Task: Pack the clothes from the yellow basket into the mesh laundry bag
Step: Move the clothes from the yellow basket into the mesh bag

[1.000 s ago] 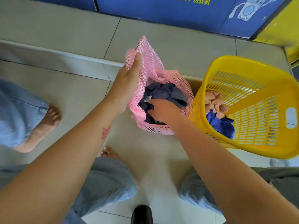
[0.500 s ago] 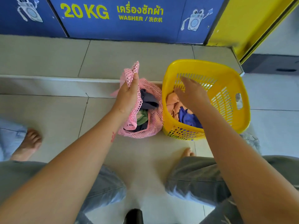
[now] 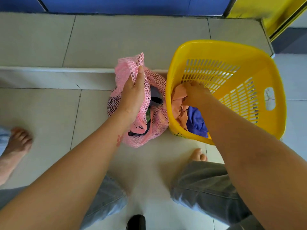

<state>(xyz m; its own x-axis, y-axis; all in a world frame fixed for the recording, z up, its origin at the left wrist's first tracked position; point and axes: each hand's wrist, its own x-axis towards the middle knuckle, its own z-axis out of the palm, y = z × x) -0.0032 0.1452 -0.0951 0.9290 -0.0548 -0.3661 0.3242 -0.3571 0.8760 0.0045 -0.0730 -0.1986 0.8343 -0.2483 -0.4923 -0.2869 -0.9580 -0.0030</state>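
Two containers stand side by side on the tiled floor [image 3: 93,47], touching or nearly touching: the pink mesh laundry bag [image 3: 155,128] on the left and the yellow basket [image 3: 272,90] on the right.

Step in hand: pickup of the next garment from the basket. The right hand [image 3: 196,94] is inside the basket, fingers closed down onto the orange garment [image 3: 178,97] at the top of the pile. The grip appears taken, but the fingertips are buried in the cloth, so how much fabric is gathered cannot be told. The left hand [image 3: 133,95] is clenched on the upper edge of the bag, thumb pressed against a raised fold of mesh, holding the mouth up and open toward the basket.

Contents:
- Basket: the orange garment and, below it toward the near wall, a blue garment [image 3: 196,122]. Both lie bunched against the wall next to the bag. The far half of the basket shows bare slotted plastic.
- Bag: already partly filled. A dark grey piece [image 3: 156,97] shows at the mouth, with a strip of green cloth [image 3: 148,115] lower down behind the mesh.

Next move, as judged: lift the orange garment clear of the basket rim, carry it left over the short gap, and push it down through the opening. The left hand must keep the mouth wide; trailing fabric could snag on the rim or the mesh. The blue garment then remains to be transferred.
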